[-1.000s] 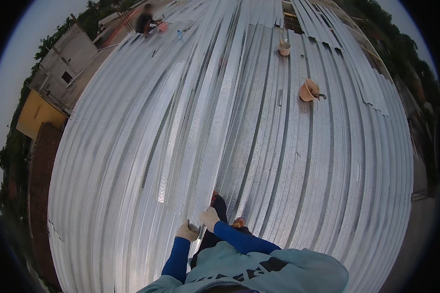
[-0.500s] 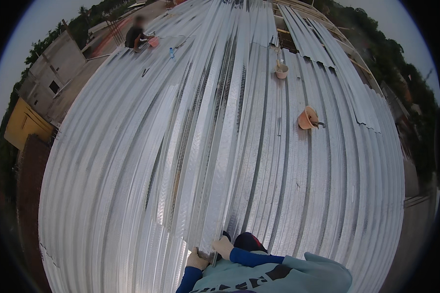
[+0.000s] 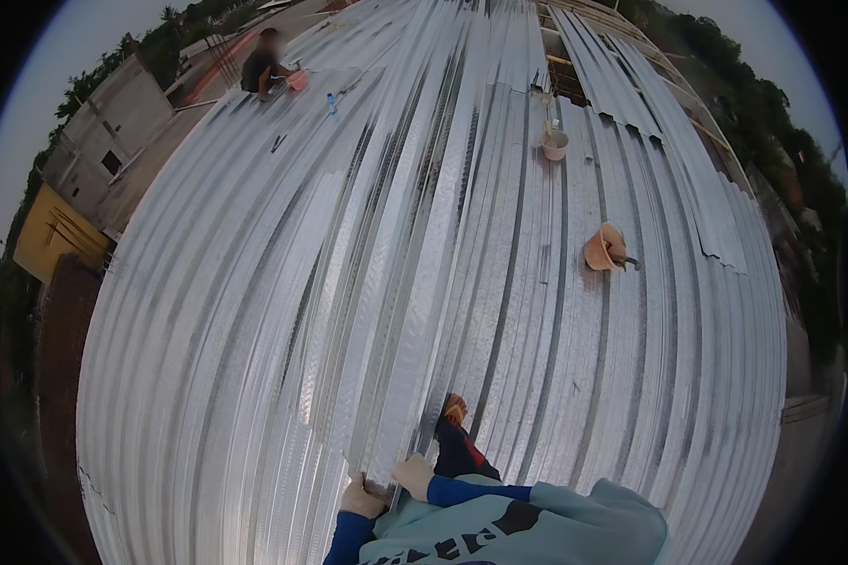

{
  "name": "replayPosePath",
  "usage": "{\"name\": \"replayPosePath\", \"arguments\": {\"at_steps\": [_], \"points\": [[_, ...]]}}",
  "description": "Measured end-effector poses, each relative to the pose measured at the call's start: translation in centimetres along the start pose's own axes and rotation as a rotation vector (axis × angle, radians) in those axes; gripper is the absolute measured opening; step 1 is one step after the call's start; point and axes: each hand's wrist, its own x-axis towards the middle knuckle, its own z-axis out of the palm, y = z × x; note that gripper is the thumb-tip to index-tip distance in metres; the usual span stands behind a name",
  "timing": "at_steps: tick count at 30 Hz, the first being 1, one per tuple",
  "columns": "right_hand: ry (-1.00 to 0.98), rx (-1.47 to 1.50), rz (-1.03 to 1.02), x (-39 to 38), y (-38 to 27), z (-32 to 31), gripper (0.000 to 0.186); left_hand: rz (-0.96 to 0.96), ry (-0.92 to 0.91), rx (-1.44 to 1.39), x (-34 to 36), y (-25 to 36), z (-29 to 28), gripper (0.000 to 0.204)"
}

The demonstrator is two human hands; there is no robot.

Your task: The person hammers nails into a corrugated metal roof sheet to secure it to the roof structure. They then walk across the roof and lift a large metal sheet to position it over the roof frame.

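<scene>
Both gloved hands, left [image 3: 361, 497] and right [image 3: 413, 474], grip the near end of a long metal sheet [image 3: 424, 282] lying on the roof [image 3: 678, 395]. Its edge could slip or cut.

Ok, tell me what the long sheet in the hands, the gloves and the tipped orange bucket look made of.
Long sheet: looks like galvanised or zinc-coated steel, silvery, ribbed, with a bright sheen. Gloves on the left hand and right hand: probably knitted fabric, pale and matte. Tipped orange bucket: likely plastic, smooth with even colour, though too small to be sure.
</scene>
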Motion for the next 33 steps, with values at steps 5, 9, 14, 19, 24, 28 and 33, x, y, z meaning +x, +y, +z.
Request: {"name": "replayPosePath", "arguments": {"at_steps": [5,9,14,19,24,28,33], "points": [[0.039,0.343,0.296,-1.1,-5.5,-4.2,0.042,-0.484,0.138,-0.944,0.5,7.1,2.4,0.026],[0.132,-0.217,-0.112,4.6,0.4,-7.3,0.023,-0.767,0.268,-1.275,2.6,19.1,7.2,0.026],[0.000,-0.264,-0.235,5.3,-2.7,-11.4,0.027,-0.179,-0.020,-0.212,5.2,15.1,7.1,0.032],[-0.125,-0.540,-0.257,7.1,-4.3,-13.9,0.033,0.009,0.124,0.324,7.3,13.1,7.9,0.045],[0.329,0.305,0.319,10.9,-7.4,-14.3,0.019,-0.200,0.031,-0.672,10.5,21.8,8.5,0.044],[0.180,-0.571,-0.209,14.8,-3.5,-18.2,0.019,0.057,-0.110,0.527,10.5,33.5,7.7,0.055],[-0.015,-1.132,-0.517,13.4,-14.9,-23.7,0.022,-0.091,-0.159,0.501,14.0,35.5,7.5,0.038]]}}
